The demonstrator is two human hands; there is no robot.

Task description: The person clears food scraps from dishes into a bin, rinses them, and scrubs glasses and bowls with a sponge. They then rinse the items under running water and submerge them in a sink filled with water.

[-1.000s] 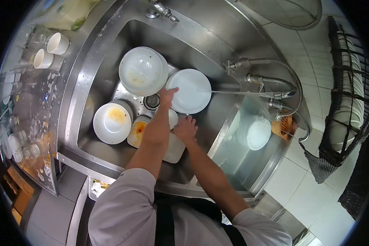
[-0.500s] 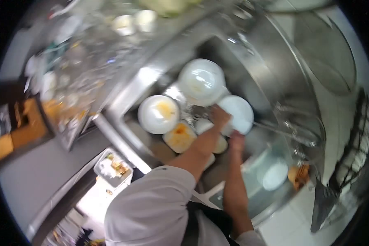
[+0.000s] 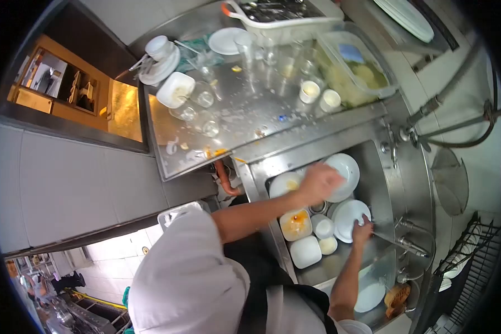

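My left hand, smeared by motion, is raised over the sink, partly in front of a white bowl. Whether it holds anything cannot be made out. The fingers of my right hand grip the rim of a white plate at the sink's right part. Left of that plate lie a square dish with orange residue, a white square dish, a small white bowl and a small round cup. Another bowl with yellow residue is partly behind my left forearm.
Glasses, plates and two small cups stand on the steel counter. A clear bin with green contents sits behind. A faucet, a strainer and a wire rack are at right.
The view has swung left, showing more of the counter. My left hand has moved away from the plate and up toward the back of the sink. My right hand stays at the plate.
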